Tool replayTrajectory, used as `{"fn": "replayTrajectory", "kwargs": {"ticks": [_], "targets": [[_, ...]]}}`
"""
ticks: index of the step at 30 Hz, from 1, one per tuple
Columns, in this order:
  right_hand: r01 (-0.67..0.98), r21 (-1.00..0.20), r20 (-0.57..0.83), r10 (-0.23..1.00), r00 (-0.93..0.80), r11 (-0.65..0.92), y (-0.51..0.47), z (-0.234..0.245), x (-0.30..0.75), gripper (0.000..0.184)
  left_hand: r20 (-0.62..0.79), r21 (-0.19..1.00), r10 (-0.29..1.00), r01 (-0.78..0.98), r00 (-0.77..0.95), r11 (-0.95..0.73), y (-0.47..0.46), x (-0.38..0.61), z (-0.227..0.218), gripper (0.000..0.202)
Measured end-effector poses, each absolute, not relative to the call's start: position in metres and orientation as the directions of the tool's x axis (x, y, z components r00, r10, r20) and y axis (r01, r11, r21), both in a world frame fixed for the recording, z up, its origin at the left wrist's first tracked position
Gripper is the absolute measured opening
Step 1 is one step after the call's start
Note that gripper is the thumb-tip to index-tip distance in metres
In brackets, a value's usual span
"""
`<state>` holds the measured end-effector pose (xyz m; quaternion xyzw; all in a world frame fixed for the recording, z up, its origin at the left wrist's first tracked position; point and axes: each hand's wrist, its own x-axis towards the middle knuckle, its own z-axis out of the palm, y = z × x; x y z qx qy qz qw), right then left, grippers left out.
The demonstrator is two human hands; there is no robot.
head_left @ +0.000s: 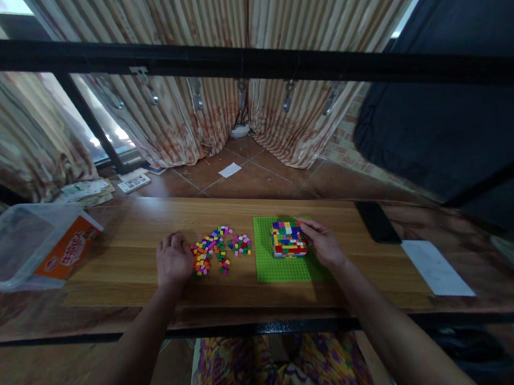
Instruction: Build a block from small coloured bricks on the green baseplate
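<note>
A block of stacked toy bricks (288, 239) in many colours stands on a green studded baseplate (269, 271). My right hand (324, 243) is at the block's far right corner, its thumb and fingers closed together against that edge. Whether a single small brick is also between the fingertips is hidden. To the left of the baseplate, loose toy bricks (207, 246) lie scattered on the wooden board. My left hand (173, 259) rests at the left edge of these bricks, knuckles up and fingers curled under; anything inside it is out of sight.
A clear plastic bin (14, 242) with an orange label stands at the far left. On the right lie a black phone (377, 221) and a white paper sheet (437, 266). A black metal bar (225, 64) with hanging clips crosses in front, before striped curtains (201, 14).
</note>
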<state>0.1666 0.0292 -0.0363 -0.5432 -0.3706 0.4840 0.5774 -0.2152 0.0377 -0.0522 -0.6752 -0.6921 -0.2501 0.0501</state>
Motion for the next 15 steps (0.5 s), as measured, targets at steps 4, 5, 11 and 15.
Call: {"fn": "replayTrajectory", "kwargs": {"ticks": [4,5,11,15], "targets": [[-0.164,-0.985,-0.111,0.94,0.324,-0.059,0.024,-0.031,0.172,0.047,0.405,0.272,0.91,0.962,-0.085,-0.031,0.037,-0.215,-0.052,0.029],[-0.156,-0.986,-0.102,0.931,0.351,-0.049,0.024,-0.029,0.172,0.046,0.406,0.275,0.91,0.961,-0.087,-0.03,0.037,-0.214,-0.052,0.029],[-0.021,-0.99,0.108,0.833,0.542,0.141,0.016,-0.003,0.15,0.03,0.388,0.291,0.916,0.957,-0.104,-0.014,0.035,-0.211,-0.05,0.027],[0.264,-0.935,0.335,0.828,0.449,0.236,0.005,0.022,0.117,0.023,0.369,0.329,0.919,0.944,-0.138,0.01,0.034,-0.209,-0.049,0.026]]}}
